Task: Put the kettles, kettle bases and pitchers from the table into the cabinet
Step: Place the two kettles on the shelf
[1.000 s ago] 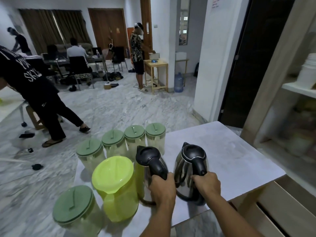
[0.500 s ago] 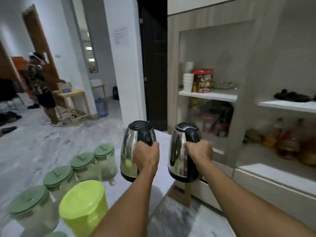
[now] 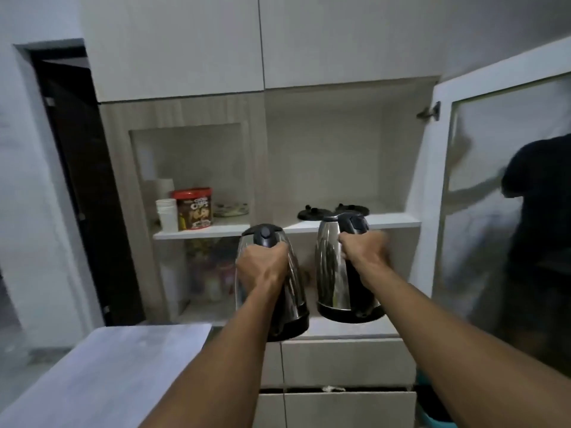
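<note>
I hold two steel kettles with black lids and handles in the air in front of the cabinet. My left hand (image 3: pixel 262 265) grips the handle of the left kettle (image 3: pixel 295 301). My right hand (image 3: pixel 364 251) grips the handle of the right kettle (image 3: pixel 332 267), which hangs slightly higher, its top level with the white cabinet shelf (image 3: pixel 398 223). Two black round kettle bases (image 3: pixel 312 214) lie on that shelf, right behind the right kettle. The pitchers are out of view.
The cabinet's glass door (image 3: pixel 506 193) stands open at the right and reflects a person. A red snack tub (image 3: pixel 194 211) and white cups (image 3: pixel 167 214) stand on the left shelf. Drawers (image 3: pixel 346 362) are below. The white table (image 3: pixel 102 372) corner lies at lower left.
I have lifted both kettles off the table and turned right to face the cabinet; the kettles are now close to the shelf, and the pitchers have left the view.
</note>
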`<move>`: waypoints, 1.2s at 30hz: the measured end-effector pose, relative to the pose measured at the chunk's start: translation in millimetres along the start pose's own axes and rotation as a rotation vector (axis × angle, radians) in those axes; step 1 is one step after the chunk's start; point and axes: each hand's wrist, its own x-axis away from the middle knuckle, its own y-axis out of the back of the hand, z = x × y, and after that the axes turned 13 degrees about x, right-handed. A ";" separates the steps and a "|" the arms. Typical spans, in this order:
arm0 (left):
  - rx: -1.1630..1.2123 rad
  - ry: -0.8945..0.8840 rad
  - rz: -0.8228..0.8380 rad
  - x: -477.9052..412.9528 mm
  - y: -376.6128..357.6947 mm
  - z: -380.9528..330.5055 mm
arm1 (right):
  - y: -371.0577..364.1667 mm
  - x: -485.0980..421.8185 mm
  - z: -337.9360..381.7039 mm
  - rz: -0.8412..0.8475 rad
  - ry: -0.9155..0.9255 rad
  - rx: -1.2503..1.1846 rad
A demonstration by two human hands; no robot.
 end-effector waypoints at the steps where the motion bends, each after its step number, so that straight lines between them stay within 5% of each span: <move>1: -0.004 -0.017 0.017 -2.4 -21.4 -7.2 | 8.9 -20.9 -0.6 -0.023 0.007 -0.013; 14: 0.143 -0.182 -0.058 -106.9 -272.2 -94.1 | 36.9 -291.9 26.9 -0.169 0.177 0.024; 28: 0.083 -0.310 -0.075 -295.9 -421.2 -75.8 | -92.2 -497.4 46.4 -0.183 0.178 -0.070; 36: 0.089 -0.242 -0.012 -371.1 -476.0 -60.5 | -162.1 -571.4 50.7 -0.185 0.089 -0.016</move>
